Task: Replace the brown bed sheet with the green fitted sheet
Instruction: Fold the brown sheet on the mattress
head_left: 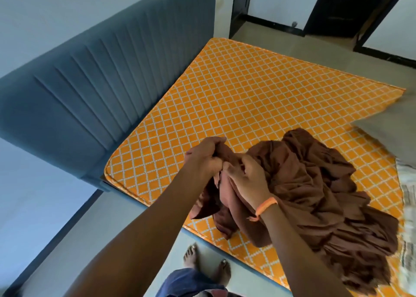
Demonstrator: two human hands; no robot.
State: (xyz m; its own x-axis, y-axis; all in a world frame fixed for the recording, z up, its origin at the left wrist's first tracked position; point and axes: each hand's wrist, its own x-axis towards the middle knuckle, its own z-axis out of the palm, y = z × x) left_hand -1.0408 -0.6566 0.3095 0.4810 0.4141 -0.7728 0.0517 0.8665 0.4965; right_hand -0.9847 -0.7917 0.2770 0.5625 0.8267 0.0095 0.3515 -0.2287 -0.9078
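Already we have the mattress (236,98) bare across most of its orange lattice cover, which tells us the stripping part of the job is done or nearly so. Its head edge lies against the blue padded headboard (101,87), and we stand at the near side edge, feet on the floor beside it.

Next in size is the brown bed sheet (315,195), heaped in a loose mound along the near edge toward the foot end, with part of it spilling over that edge. We judge it is bunched there because we are gathering it toward us to carry it off, not spreading it.

A grey pillow (391,125) rests at the right edge of the mattress, and something pale and striped (408,195) lies below it, too blurred to name. We see no green fitted sheet in view.

Our left hand (206,159) has its fingers curled tight around a fold of the brown cloth, lifted off the mattress. Our right hand (248,179), with an orange band (266,205) at the wrist, pinches the same bundle just beside it, fingers closed on the fabric. Both grips sit close together, likely to find a hem or fold the sheet.
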